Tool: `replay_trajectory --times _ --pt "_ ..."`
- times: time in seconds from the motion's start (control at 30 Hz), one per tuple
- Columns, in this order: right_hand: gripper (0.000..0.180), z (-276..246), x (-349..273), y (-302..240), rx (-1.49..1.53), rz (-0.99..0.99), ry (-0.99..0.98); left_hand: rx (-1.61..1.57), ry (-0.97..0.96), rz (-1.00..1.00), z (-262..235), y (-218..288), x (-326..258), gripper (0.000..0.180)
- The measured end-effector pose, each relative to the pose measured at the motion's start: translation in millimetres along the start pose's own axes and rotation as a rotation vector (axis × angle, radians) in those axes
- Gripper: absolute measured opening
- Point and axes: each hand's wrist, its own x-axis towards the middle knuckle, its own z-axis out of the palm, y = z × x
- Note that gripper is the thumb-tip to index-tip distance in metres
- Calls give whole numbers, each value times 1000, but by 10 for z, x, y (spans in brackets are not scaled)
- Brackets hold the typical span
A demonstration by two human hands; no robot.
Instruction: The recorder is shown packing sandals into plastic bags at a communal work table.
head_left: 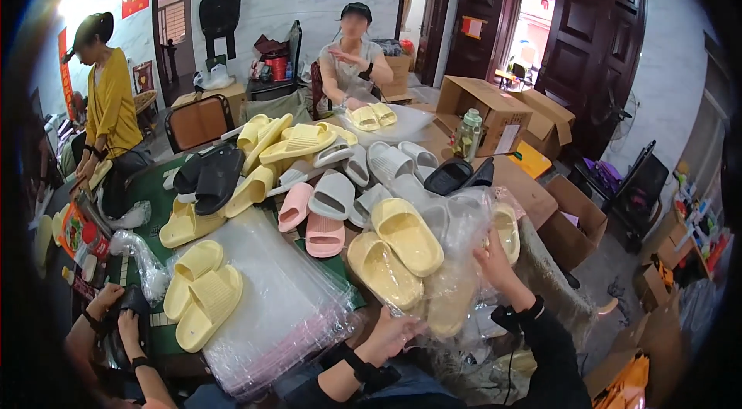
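Observation:
My left hand (pixel 386 335) is closed on the lower edge of a clear plastic bag (pixel 464 235). My right hand (pixel 498 264) grips the same bag higher up on its right side. Pale slippers (pixel 447 297) show blurrily through the film. A pair of yellow slippers (pixel 396 254) lies against the bag's left side; I cannot tell whether the film covers them. Behind them is a heap of slippers in several colours, with a grey slipper (pixel 332 194), a pink slipper (pixel 325 235) and a black slipper (pixel 219 179) among them.
A stack of flat clear bags (pixel 286 316) carries another yellow pair (pixel 202 293). At the lower left a neighbour's hands hold a black slipper (pixel 133 301). Across the table a person (pixel 355 61) handles yellow slippers; another person (pixel 112 100) stands left. Cardboard boxes (pixel 483 111) stand right.

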Motion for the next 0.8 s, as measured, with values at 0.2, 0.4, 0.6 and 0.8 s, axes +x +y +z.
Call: replay_trajectory --times 0.2,0.4,0.6,0.8 --pt "63 93 -13 -92 -181 314 21 33 59 -51 59 -8 -77 74" --pt "40 34 -229 -8 -350 -22 33 65 52 -37 -122 -118 38 77" --pt "41 7 -296 -301 -410 -247 35 -30 50 -20 -155 -157 74 70" --pt "48 -51 -290 -531 -478 -505 -312 -13 80 -48 75 -44 -12 63"
